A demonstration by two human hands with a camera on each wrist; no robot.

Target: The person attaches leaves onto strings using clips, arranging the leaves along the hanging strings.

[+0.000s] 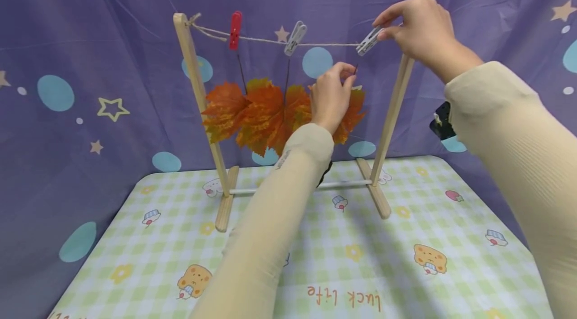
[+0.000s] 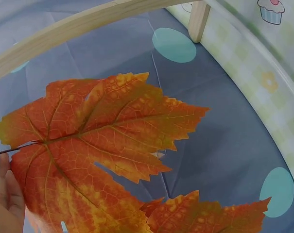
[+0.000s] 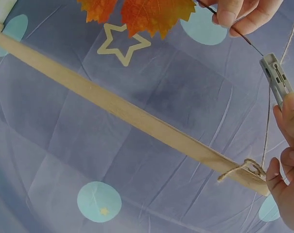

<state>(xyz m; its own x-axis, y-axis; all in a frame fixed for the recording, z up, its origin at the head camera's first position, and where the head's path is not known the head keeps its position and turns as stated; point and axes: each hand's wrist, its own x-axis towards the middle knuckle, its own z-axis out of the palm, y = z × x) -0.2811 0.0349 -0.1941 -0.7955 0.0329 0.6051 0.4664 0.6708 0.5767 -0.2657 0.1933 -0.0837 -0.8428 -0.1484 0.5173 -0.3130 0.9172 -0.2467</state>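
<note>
My left hand (image 1: 331, 94) pinches the thin dark stem (image 3: 244, 38) of an orange maple leaf (image 2: 88, 131), hanging below the twine (image 1: 259, 39). With thumb and fingers, my right hand (image 1: 425, 26) grips a grey clothespin (image 1: 369, 41) at the twine's right end. The stem's tip meets the nose of that clothespin (image 3: 277, 73) in the right wrist view; whether it is clamped I cannot tell. To the left, a red clothespin (image 1: 235, 31) and another grey clothespin (image 1: 295, 38) sit on the twine, with autumn leaves (image 1: 261, 113) hanging beneath by their stems.
A wooden stand holds the twine between its left post (image 1: 196, 83) and right post (image 1: 392, 113), joined low down by a white rod (image 1: 344, 185). It stands on a checked tablecloth (image 1: 149, 254), before a purple patterned curtain (image 1: 112, 18).
</note>
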